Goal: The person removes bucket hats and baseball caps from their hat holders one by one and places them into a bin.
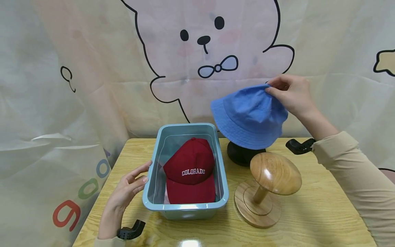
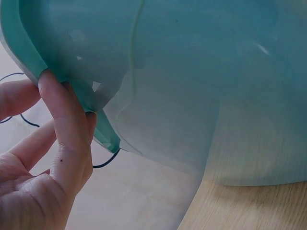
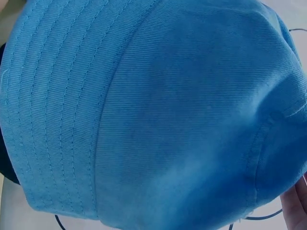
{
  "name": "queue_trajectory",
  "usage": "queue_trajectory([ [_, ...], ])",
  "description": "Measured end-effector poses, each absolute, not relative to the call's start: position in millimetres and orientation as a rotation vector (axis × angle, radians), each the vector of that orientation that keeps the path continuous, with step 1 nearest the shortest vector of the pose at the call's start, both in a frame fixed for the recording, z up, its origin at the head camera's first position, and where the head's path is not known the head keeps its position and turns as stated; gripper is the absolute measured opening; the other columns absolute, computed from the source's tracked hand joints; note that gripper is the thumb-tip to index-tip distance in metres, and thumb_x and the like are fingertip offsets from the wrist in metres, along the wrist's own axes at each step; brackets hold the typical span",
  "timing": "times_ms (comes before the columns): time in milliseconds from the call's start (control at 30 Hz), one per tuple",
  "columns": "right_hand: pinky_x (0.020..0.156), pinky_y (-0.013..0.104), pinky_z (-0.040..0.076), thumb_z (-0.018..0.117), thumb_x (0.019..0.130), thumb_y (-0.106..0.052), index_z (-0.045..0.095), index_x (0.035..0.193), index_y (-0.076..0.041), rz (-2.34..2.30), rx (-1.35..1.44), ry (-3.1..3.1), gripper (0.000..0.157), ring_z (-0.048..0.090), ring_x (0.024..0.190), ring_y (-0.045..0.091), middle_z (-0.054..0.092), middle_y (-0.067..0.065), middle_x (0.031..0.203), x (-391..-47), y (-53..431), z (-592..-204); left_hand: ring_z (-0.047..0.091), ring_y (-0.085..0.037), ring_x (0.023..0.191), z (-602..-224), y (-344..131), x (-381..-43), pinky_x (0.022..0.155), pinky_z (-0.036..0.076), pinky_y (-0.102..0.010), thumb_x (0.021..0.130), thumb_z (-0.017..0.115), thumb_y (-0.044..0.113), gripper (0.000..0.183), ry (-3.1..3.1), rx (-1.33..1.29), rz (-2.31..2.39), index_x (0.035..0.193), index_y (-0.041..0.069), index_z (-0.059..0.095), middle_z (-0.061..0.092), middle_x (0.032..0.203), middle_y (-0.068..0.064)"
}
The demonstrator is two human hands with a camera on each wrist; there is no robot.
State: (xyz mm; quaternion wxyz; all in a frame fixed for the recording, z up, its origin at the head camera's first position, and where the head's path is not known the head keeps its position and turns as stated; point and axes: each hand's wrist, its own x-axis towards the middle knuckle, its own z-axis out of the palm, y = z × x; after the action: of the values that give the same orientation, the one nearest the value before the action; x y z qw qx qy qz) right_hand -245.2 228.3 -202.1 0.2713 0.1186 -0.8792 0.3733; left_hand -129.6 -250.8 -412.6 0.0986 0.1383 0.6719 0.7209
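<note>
In the head view my right hand point(image 1: 293, 94) pinches the crown of a blue bucket hat point(image 1: 253, 113) between thumb and fingers. The hat hangs tilted over a black stand base point(image 1: 243, 154), hiding whatever is above it. Its stitched brim point(image 3: 57, 120) fills the left of the right wrist view. My left hand point(image 1: 126, 188) holds the left rim of a light blue plastic bin point(image 1: 186, 207), with fingers point(image 2: 62, 110) at the lip in the left wrist view. Inside the bin lies a dark red baseball cap point(image 1: 191, 164) lettered COLORADO, visor toward me.
A wooden hat stand point(image 1: 274, 173) with a rounded top and round base stands bare, right of the bin. Everything rests on a light wood table point(image 1: 311, 212). Behind it hangs a cloth backdrop point(image 1: 102, 51) with a cartoon bear.
</note>
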Motion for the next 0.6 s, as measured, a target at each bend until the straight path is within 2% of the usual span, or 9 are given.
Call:
queue_trajectory([
  [600,0.061,0.005,0.042,0.072,0.083,-0.009,0.072,0.095,0.001,1.031,0.469,-2.351,0.016,0.054,0.062,-0.013,0.055,-0.034,0.069,-233.8,195.9,-198.7,0.067,-0.007,0.1,-411.3,-250.7,-128.9,0.09,0.053,-0.023,0.096,0.05,0.001,0.053,2.017,0.386,2.122,0.146,-0.004,0.033,0.051,0.125,0.001],
])
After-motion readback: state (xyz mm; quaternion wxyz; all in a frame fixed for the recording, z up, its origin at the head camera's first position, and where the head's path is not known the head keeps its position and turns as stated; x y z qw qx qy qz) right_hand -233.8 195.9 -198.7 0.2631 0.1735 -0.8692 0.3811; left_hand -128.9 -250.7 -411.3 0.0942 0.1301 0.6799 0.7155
